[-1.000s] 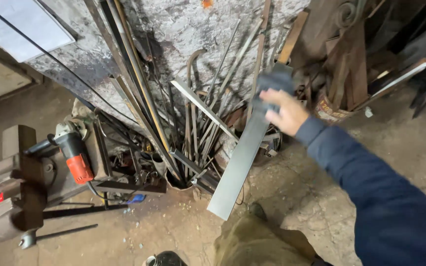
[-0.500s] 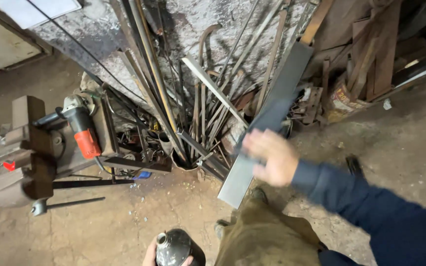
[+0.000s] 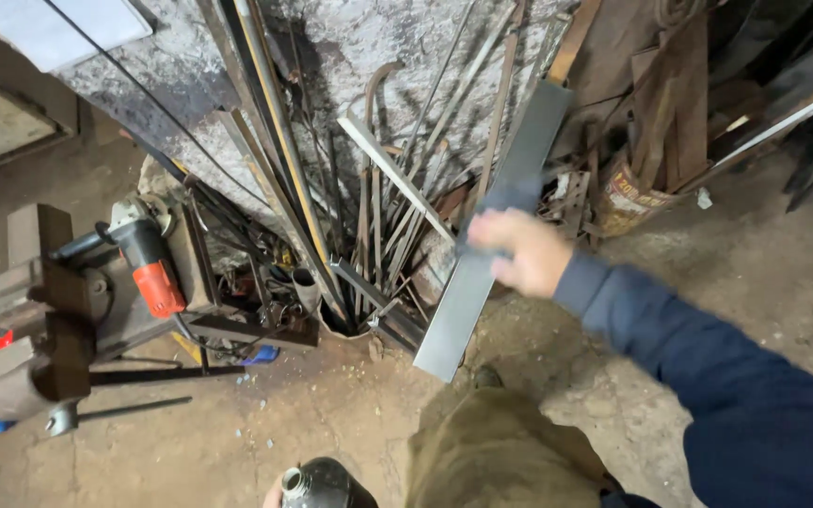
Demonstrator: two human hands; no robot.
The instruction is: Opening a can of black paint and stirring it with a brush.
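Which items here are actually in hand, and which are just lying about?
In hand:
right hand gripping flat steel bar
left hand on dark bottle

Lying about:
angle grinder
metal rods against wall
rusty can

Brightness: a dim, even, cool light is seen across the workshop; no lamp is shown.
Brightest areas: the pale wall (image 3: 369, 38) at the top and the white panel (image 3: 44, 28) in the upper left corner are lit most strongly.
Shadows: thin soft shadows are cast on the wall by the leaning metal rods (image 3: 378, 216); the upper right corner is lost in darkness.
Glare: a dull sheen is carried by the flat steel bar (image 3: 482, 273); nothing is blown out.
Blur: the right hand (image 3: 519, 249) is smeared by motion, and the bar's edges are softened.
Focus: the angle grinder (image 3: 148, 259) and floor (image 3: 312, 423) are rendered fairly sharp.
Distortion: wide-angle bending is noticed at the edges.
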